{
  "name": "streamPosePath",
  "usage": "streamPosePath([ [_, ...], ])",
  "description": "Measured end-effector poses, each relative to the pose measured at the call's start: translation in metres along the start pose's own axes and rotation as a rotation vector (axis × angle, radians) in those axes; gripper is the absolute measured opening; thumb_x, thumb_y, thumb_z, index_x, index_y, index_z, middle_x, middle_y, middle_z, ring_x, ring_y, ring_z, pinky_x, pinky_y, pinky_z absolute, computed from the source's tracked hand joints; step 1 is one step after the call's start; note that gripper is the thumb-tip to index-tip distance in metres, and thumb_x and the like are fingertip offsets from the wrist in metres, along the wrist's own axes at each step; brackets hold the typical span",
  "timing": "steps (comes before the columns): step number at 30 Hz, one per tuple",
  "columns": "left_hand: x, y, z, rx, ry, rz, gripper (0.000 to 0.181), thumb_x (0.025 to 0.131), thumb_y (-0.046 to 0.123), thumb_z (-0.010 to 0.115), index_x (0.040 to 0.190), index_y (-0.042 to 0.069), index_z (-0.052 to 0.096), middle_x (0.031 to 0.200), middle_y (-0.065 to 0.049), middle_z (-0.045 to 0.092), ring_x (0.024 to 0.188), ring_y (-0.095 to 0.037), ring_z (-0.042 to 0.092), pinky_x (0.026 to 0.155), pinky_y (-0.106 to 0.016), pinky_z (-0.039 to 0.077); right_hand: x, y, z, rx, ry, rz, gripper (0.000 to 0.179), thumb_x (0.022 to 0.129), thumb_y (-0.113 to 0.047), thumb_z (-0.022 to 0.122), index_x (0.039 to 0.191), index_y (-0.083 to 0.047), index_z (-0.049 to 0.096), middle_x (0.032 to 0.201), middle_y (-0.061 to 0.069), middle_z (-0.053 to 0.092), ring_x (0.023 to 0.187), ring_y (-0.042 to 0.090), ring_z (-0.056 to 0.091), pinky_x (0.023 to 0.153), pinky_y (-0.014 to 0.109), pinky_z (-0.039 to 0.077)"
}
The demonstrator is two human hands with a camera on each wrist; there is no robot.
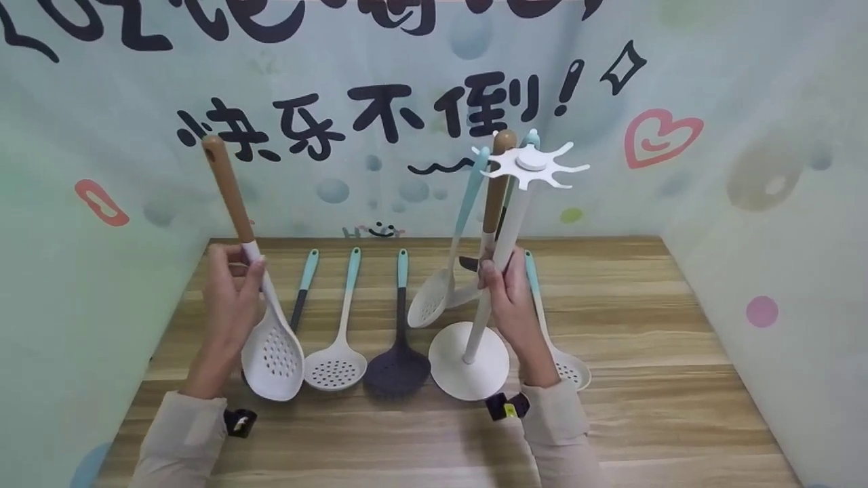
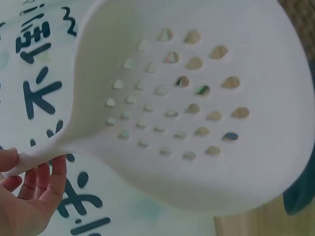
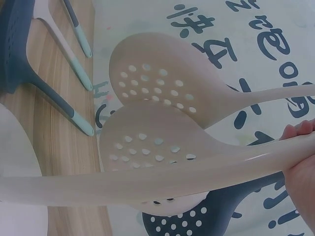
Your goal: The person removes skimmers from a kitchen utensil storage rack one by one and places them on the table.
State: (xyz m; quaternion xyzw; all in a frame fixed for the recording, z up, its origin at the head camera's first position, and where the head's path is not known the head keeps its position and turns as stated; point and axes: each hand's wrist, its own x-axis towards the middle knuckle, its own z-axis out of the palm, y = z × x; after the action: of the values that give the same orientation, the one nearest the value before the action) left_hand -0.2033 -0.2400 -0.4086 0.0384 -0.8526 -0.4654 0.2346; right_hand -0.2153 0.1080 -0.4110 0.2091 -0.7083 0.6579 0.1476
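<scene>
My left hand [image 1: 227, 298] pinches the white neck of a skimmer [image 1: 293, 369], just below its wooden handle. The skimmer is held upright, bowl down; its perforated head [image 2: 266, 162] fills the left wrist view. My right hand [image 1: 512, 308] grips the pole of a white utensil stand [image 1: 513, 220] with a hooked top and round base. On the stand hang a white skimmer with a turquoise handle [image 1: 428, 298], another with a wooden handle [image 1: 497, 196], and a dark perforated utensil [image 3: 187, 223]. In the right wrist view the pole [image 3: 123, 187] crosses before their heads.
On the wooden table [image 1: 651, 407] lie a white skimmer [image 1: 336, 366], a dark skimmer [image 1: 398, 369] and a dark-shafted utensil [image 1: 306, 274] partly hidden behind the held one. Another white skimmer [image 1: 573, 369] lies right of the stand. A printed backdrop [image 1: 380, 183] rises behind.
</scene>
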Motion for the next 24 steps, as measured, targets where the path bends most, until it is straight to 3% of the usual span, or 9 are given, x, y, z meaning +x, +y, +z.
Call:
streamPosePath([
  [5,0.009,-0.011,-0.016,-0.008,0.113,-0.027,0.035,0.095,0.023,0.051,0.12,0.0,0.041,0.101,0.004,0.047,0.086,-0.004,0.047,0.073,-0.014,0.04,-0.001,0.001,0.0,0.0,-0.001,-0.009,0.025,0.099,-0.009,0.04,0.118,0.004,0.03,0.084,0.004,0.041,0.075,0.015,0.044,0.071,0.026,0.041],
  [10,0.016,-0.025,-0.028,-0.03,0.206,-0.112,0.033,0.095,0.026,0.051,0.121,0.009,0.043,0.1,0.015,0.043,0.086,-0.003,0.046,0.075,-0.016,0.039,-0.001,0.001,0.0,0.0,0.001,0.001,0.023,0.098,-0.004,0.039,0.118,0.004,0.03,0.085,0.004,0.041,0.075,0.017,0.044,0.071,0.026,0.041],
  [17,0.022,-0.051,-0.035,-0.139,0.274,-0.239,0.029,0.093,0.024,0.054,0.12,0.019,0.045,0.102,0.014,0.045,0.089,-0.003,0.045,0.078,-0.02,0.038,-0.001,0.0,0.0,0.001,0.001,0.009,0.022,0.098,-0.003,0.038,0.118,0.004,0.031,0.084,0.004,0.042,0.075,0.018,0.045,0.072,0.028,0.042],
  [24,0.028,-0.066,-0.031,-0.353,0.312,-0.417,0.023,0.091,0.016,0.058,0.112,0.022,0.05,0.094,0.008,0.059,0.085,-0.004,0.056,0.083,-0.023,0.036,-0.001,0.001,-0.001,-0.004,0.003,0.0,0.023,0.098,-0.004,0.039,0.118,0.004,0.031,0.084,0.003,0.042,0.076,0.017,0.045,0.072,0.028,0.042],
])
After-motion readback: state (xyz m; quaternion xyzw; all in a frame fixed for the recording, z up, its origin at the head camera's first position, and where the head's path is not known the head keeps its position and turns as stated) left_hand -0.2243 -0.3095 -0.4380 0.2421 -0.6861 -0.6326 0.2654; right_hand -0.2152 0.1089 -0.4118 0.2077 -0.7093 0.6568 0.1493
